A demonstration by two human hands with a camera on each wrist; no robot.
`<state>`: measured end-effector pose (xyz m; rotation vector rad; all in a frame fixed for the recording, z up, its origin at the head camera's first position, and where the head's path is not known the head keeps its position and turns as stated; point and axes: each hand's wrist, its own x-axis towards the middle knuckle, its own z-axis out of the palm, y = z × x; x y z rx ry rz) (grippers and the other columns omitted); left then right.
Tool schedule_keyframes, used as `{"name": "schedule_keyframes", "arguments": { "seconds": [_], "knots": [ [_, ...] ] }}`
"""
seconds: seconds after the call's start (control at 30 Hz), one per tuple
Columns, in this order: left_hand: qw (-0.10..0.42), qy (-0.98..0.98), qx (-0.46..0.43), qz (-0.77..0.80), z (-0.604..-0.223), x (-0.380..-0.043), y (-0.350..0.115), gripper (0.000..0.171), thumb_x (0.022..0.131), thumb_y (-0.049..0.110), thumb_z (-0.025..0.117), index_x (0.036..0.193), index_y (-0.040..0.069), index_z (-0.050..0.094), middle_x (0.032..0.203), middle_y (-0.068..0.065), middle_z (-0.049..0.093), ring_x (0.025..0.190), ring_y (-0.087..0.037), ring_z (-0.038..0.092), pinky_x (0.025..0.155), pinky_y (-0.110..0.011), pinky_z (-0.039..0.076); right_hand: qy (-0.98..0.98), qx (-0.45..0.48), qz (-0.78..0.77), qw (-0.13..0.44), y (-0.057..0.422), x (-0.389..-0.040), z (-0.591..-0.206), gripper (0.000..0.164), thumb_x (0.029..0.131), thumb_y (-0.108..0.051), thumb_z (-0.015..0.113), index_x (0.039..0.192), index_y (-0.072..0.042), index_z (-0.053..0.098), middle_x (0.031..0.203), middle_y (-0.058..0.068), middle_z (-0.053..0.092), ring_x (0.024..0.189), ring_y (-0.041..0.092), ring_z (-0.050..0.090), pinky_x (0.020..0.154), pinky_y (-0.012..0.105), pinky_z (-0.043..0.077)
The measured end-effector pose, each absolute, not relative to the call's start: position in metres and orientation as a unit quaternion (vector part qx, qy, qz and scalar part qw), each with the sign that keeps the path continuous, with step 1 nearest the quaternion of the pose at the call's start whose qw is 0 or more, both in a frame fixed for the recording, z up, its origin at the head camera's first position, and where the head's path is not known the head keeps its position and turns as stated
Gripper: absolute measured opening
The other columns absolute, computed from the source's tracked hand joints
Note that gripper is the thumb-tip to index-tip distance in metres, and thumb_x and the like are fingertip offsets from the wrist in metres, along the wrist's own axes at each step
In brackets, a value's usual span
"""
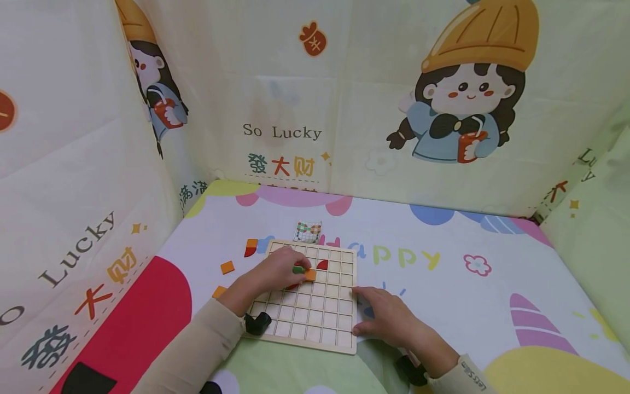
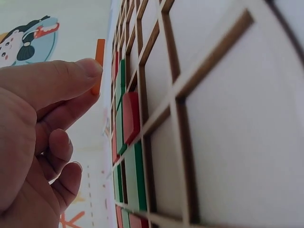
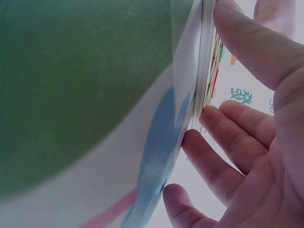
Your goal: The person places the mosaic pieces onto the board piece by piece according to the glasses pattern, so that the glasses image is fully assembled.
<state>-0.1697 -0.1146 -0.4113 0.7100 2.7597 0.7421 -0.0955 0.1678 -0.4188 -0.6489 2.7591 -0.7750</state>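
Observation:
A wooden grid board point(image 1: 305, 345) lies on the patterned cloth. Above its upper middle, my left hand point(image 1: 280, 267) pinches an orange square tile point(image 2: 100, 50) between thumb and forefinger. In the left wrist view the tile stands on edge, slightly apart from the grid. Green pieces point(image 2: 136, 175) and red pieces point(image 2: 131, 116) sit in cells beside it; my left hand hides part of them in the head view. A red quarter-round piece point(image 1: 322, 265) lies just right of the tile. My right hand point(image 1: 389, 314) rests against the board's right edge, fingers spread.
Left of the board lie a loose orange tile point(image 1: 227, 267), another orange tile point(image 1: 219, 291) partly behind my left forearm, and an orange-and-red piece point(image 1: 251, 247). A small pattern card point(image 1: 308, 231) lies beyond the board's far edge. Printed cloth walls point(image 1: 354, 137) enclose the back and sides.

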Motion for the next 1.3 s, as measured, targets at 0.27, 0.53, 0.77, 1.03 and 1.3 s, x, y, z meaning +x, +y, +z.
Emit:
{"name": "schedule_keyframes", "arguments": {
  "seconds": [0.27, 0.53, 0.77, 1.03, 1.3],
  "knots": [
    [0.097, 0.930, 0.249, 0.253, -0.412, -0.169, -0.106, 0.016, 0.090, 0.019, 0.075, 0.105, 0.015, 0.074, 0.096, 0.006, 0.066, 0.100, -0.019, 0.051, 0.083, -0.036, 0.048, 0.933, -0.225, -0.262, 0.100, 0.168, -0.096, -0.419, 0.076, 0.073, -0.036, 0.089, 0.136, -0.006, 0.057, 0.135, 0.012, 0.059, 0.127, 0.036, 0.052, 0.103, 0.056, 0.040],
    [0.092, 0.930, 0.255, 0.247, -0.415, -0.170, -0.100, 0.014, 0.090, 0.018, 0.074, 0.104, 0.016, 0.074, 0.094, 0.007, 0.066, 0.097, -0.019, 0.051, 0.081, -0.035, 0.047, 0.932, -0.234, -0.259, 0.094, 0.169, -0.097, -0.420, 0.076, 0.074, -0.036, 0.088, 0.136, -0.005, 0.057, 0.134, 0.013, 0.060, 0.126, 0.036, 0.052, 0.102, 0.057, 0.040],
    [0.090, 0.932, 0.247, 0.250, -0.418, -0.172, -0.096, 0.014, 0.090, 0.018, 0.075, 0.104, 0.015, 0.074, 0.097, 0.005, 0.066, 0.100, -0.020, 0.052, 0.085, -0.037, 0.047, 0.933, -0.232, -0.259, 0.095, 0.169, -0.097, -0.420, 0.076, 0.073, -0.035, 0.089, 0.135, -0.005, 0.057, 0.134, 0.012, 0.060, 0.126, 0.036, 0.053, 0.102, 0.057, 0.041],
    [0.086, 0.933, 0.258, 0.238, -0.416, -0.174, -0.091, 0.016, 0.090, 0.017, 0.075, 0.105, 0.013, 0.074, 0.102, 0.003, 0.069, 0.103, -0.020, 0.055, 0.089, -0.038, 0.049, 0.932, -0.231, -0.261, 0.099, 0.169, -0.097, -0.420, 0.075, 0.074, -0.035, 0.089, 0.136, -0.005, 0.057, 0.134, 0.012, 0.060, 0.126, 0.036, 0.052, 0.102, 0.057, 0.040],
    [0.083, 0.933, 0.266, 0.226, -0.417, -0.175, -0.089, 0.017, 0.090, 0.017, 0.075, 0.106, 0.012, 0.074, 0.102, 0.002, 0.070, 0.102, -0.021, 0.056, 0.088, -0.039, 0.049, 0.934, -0.227, -0.257, 0.100, 0.168, -0.097, -0.419, 0.076, 0.073, -0.036, 0.089, 0.135, -0.006, 0.057, 0.134, 0.011, 0.060, 0.127, 0.035, 0.052, 0.103, 0.057, 0.040]
  ]
}}
